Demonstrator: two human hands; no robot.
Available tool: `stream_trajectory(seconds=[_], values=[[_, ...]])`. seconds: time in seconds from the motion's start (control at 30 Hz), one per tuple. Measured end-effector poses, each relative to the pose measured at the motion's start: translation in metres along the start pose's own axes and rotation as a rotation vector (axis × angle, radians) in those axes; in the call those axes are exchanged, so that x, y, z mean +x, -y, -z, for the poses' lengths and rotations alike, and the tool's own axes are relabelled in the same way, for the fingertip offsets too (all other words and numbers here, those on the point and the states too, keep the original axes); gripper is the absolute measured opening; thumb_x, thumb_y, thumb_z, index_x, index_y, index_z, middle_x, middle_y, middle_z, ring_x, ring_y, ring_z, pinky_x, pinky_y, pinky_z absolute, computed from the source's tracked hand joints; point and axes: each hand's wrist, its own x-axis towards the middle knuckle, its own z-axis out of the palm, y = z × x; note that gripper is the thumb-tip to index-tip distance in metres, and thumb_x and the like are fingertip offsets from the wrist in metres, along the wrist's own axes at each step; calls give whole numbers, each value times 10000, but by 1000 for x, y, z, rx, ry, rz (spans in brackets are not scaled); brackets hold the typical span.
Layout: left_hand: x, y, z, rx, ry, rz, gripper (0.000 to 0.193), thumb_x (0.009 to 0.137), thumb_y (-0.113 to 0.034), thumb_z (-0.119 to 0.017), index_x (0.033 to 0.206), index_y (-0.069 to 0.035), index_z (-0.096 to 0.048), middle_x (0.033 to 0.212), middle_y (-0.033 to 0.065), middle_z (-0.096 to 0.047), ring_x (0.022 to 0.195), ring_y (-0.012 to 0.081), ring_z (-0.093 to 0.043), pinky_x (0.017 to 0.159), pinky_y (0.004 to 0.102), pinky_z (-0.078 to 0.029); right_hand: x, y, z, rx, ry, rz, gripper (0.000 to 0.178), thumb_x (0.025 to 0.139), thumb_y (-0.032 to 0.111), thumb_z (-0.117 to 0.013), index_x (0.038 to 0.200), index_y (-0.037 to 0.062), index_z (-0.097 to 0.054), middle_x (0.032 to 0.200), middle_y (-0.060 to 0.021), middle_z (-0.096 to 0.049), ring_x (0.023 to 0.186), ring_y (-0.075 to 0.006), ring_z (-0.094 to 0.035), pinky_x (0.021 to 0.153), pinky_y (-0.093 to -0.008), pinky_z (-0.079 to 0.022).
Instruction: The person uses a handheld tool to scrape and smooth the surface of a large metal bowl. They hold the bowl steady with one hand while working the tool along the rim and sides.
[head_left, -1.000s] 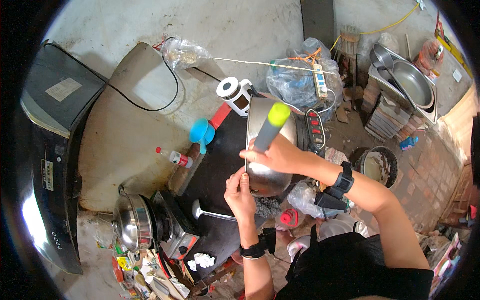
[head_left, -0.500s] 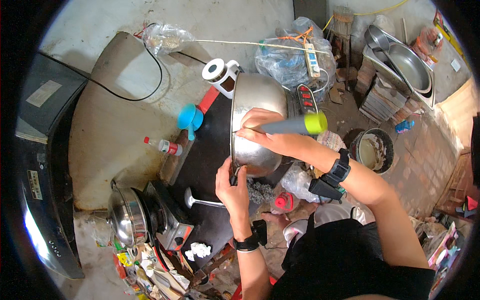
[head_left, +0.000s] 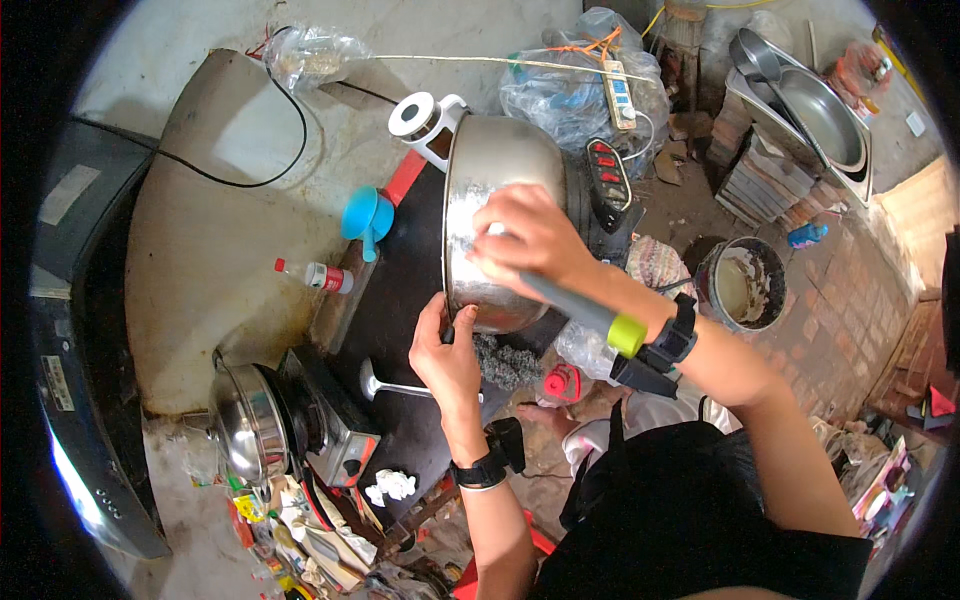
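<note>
A large shiny metal pot (head_left: 505,155) stands tipped on its side on the dark worktop (head_left: 400,320), its rounded outside toward me. My left hand (head_left: 445,360) is closed on its near rim, at a dark handle, thumb on the outer side. Across the pot's outer wall, my right hand (head_left: 535,235) is closed round a grey-handled tool (head_left: 570,298) with a lime-green end. The handle slants down and right past my wrist. The tool's head is hidden and blurred under my fingers, close against the metal.
Left of the pot are a blue dipper (head_left: 366,214), a bottle (head_left: 318,276) and a white-lidded jug (head_left: 424,122). A ladle (head_left: 385,383) and steel scouring wool (head_left: 510,365) lie nearer. A lidded pan (head_left: 250,420) sits lower left; a power strip (head_left: 607,175) is at right.
My right hand has turned on the pot, and the tool's handle has swung from pointing right to slanting down right. My left hand keeps its hold. The whole view has shifted slightly.
</note>
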Motion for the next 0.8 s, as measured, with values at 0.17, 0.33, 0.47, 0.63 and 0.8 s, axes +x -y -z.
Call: stream_trajectory(seconds=[0.17,0.33,0.47,0.63,0.8], values=[[2,0,0,10,-6,3,358,826,-118,-787,1124,44,-673,979,162,-715,810,237,-676,773,346,-540,-4,8,-6,92,91,270,189,789,232,-722,747,141,-562,878,-8,-578,906,-226,-585,791,-413,-428],[3,3,-1,14,-7,-37,336,834,-60,-758,1143,36,-670,875,98,-710,776,116,-617,733,280,-516,-1,1,-5,-44,67,-47,154,796,232,-699,777,147,-572,865,-1,-577,892,-218,-579,800,-414,-430],[5,1,-1,15,1,-33,328,821,-70,-761,1120,34,-676,958,152,-715,836,234,-674,778,338,-534,-3,8,-7,28,119,155,183,790,230,-715,733,128,-574,831,-14,-571,855,-220,-574,832,-420,-436],[7,-5,0,3,-7,-78,304,820,-62,-752,1099,33,-675,953,171,-702,830,293,-690,773,363,-538,-9,13,-14,60,101,53,217,743,227,-752,678,126,-570,801,-14,-564,829,-213,-576,834,-397,-439],[7,-7,1,39,-11,-117,309,818,-62,-756,1105,20,-677,959,165,-704,835,289,-696,770,351,-538,-1,6,-14,49,82,77,214,730,189,-751,657,127,-560,755,2,-548,784,-192,-577,822,-369,-443]])
